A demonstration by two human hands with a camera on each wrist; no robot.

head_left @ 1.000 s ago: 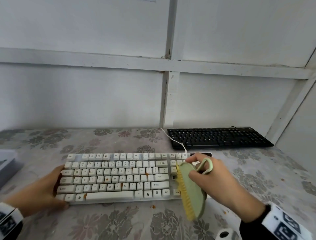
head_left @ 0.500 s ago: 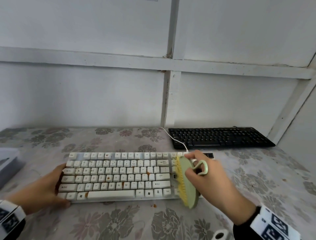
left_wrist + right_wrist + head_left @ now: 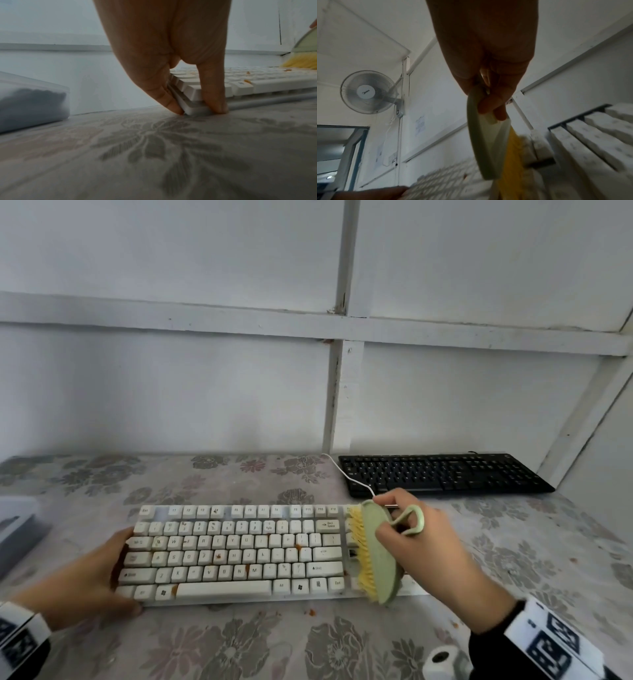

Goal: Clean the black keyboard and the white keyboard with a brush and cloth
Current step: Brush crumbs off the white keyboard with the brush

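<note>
white keyboard (image 3: 236,553): near centre of the table (image 3: 513,542), long edge left-right; orange-brown crumbs and stains on the keys.
brush (image 3: 378,553): green oval back, yellow bristles facing left, set on edge against the keyboard's right key block, near tip by the front edge.
right hand (image 3: 424,546): fingers curled round the brush back, loop handle sticking out by the knuckles.
left hand (image 3: 87,573): clamps the keyboard's left end; wrist view shows thumb on the near edge, fingers (image 3: 164,94) on the left edge, tips down on the cloth.
handling: keyboard looks light, stiff plastic, likely slides on the floral tablecloth (image 3: 239,642), so brace an end as now; keycaps could pop under hard sideways strokes. Brush rigid, bristles soft; hold by back or loop.
black keyboard (image 3: 442,474): far right by the wall, untouched; white cable (image 3: 346,474) crosses its left end.
grey box (image 3: 17,525): left edge of table.
cleaning cloth: not seen.
</note>
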